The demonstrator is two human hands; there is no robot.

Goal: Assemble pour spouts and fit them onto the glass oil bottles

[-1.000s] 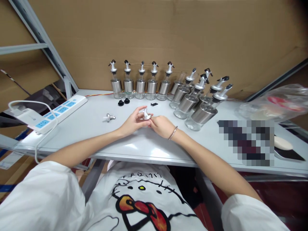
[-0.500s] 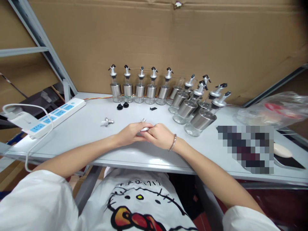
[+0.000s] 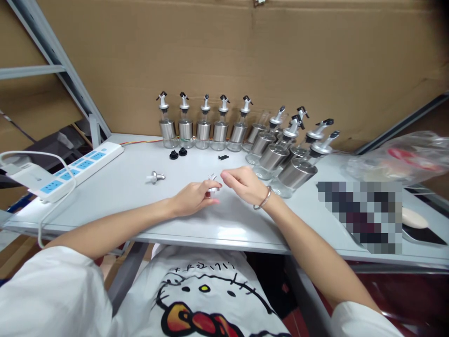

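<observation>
My left hand (image 3: 194, 196) pinches a silver pourer spout (image 3: 213, 189) by its round collar, above the grey table. Just to its right, my right hand (image 3: 243, 182) is raised with the fingers curled together, apart from the spout. Whatever those fingers hold, if anything, is hidden. Another pourer spout (image 3: 156, 177), silver with a clear stem, lies on the table left of my left hand. Beyond my hands lie two black stoppers (image 3: 174, 155) and a small black flip cap (image 3: 223, 157).
Several glass oil bottles (image 3: 204, 128) with steel sleeves and pourers stand along the back and right. A white power strip (image 3: 84, 171) with a cable lies at the left. On the right are a clear plastic bag (image 3: 396, 159), a blurred-out patch and a pale oval object (image 3: 415, 218).
My hands have come apart. The right one has moved up and to the right, off the pourer spout, while the left keeps hold of it.
</observation>
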